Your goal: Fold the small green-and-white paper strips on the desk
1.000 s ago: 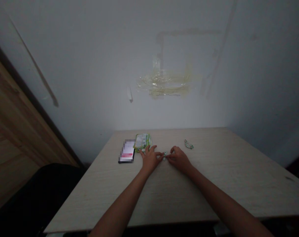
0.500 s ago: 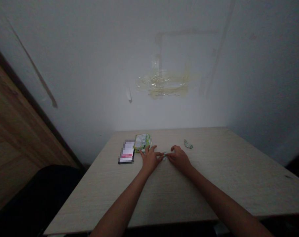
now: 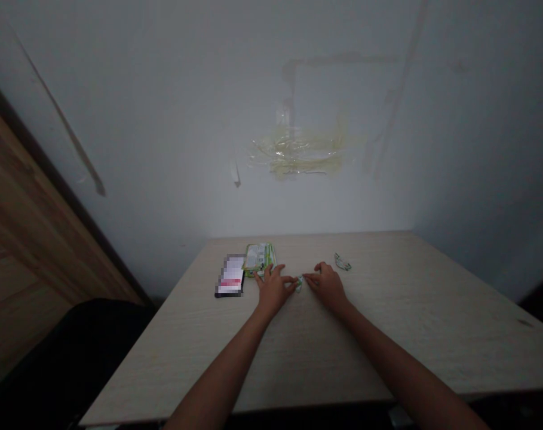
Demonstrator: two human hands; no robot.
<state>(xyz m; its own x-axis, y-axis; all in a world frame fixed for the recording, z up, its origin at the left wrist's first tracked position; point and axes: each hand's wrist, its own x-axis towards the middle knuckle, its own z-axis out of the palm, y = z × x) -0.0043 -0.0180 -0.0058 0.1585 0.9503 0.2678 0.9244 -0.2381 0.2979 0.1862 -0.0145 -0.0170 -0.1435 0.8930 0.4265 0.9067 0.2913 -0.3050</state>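
A small green-and-white piece, like folded paper or wrapper (image 3: 300, 285), lies on the tabletop between my hands. My left hand (image 3: 273, 288) pinches its left edge between thumb and forefinger, with the other fingers spread. My right hand (image 3: 327, 289) is closed in a pinch at the piece's upper right corner. The fingertips are too small to show whether they grip that corner or just meet it. Just behind my left fingers lies a green-and-white printed packet (image 3: 259, 257), its near edge partly hidden by them.
Left of the packet lies a phone (image 3: 230, 278) with a lit, blurred screen. Another crumpled green-and-white piece (image 3: 342, 261) rests beyond my right hand. The pale wooden table (image 3: 387, 251) meets a wall (image 3: 186, 149) bearing old tape (image 3: 298, 149). A dark object (image 3: 74, 352) stands left of the table.
My right hand has shifted slightly right, and its fingers have drawn together. More of the small piece shows between the hands. My left hand has stayed in place.
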